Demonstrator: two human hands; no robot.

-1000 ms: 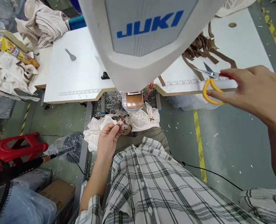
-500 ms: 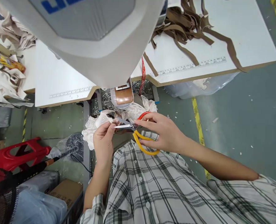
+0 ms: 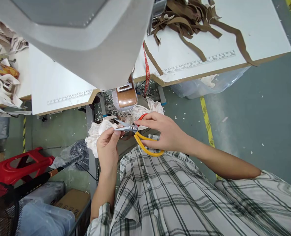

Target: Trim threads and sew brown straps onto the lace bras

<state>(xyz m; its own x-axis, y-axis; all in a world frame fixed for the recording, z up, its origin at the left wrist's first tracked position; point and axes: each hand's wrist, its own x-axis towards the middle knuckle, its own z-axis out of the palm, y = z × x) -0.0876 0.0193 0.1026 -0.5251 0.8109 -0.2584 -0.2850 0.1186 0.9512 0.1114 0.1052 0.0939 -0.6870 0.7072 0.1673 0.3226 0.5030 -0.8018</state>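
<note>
My left hand (image 3: 108, 144) pinches an edge of a cream lace bra (image 3: 93, 139), which lies over my lap under the machine head. My right hand (image 3: 161, 131) grips scissors (image 3: 147, 151) by their handles, one loop yellow and the other red. The scissor blades are parted and point left, their tips right beside my left fingertips. Exactly what lies between the blades is too small to make out. Above my hands hangs the sewing machine (image 3: 86, 55), white and grey, with a brown-topped part (image 3: 127, 98) below it.
Brown fabric strips (image 3: 189, 23) lie heaped on the white table (image 3: 258, 36), right of the machine. Pale fabric pieces (image 3: 2, 91) and a yellow packet (image 3: 2, 68) are at far left. Below stand a red stool (image 3: 19, 164), a black mesh fan (image 3: 2, 203) and a cardboard box (image 3: 73, 201).
My right hand has brought the scissors from above the table's right side to my left fingertips. The view has shifted to the right. My left hand keeps its pinch.
</note>
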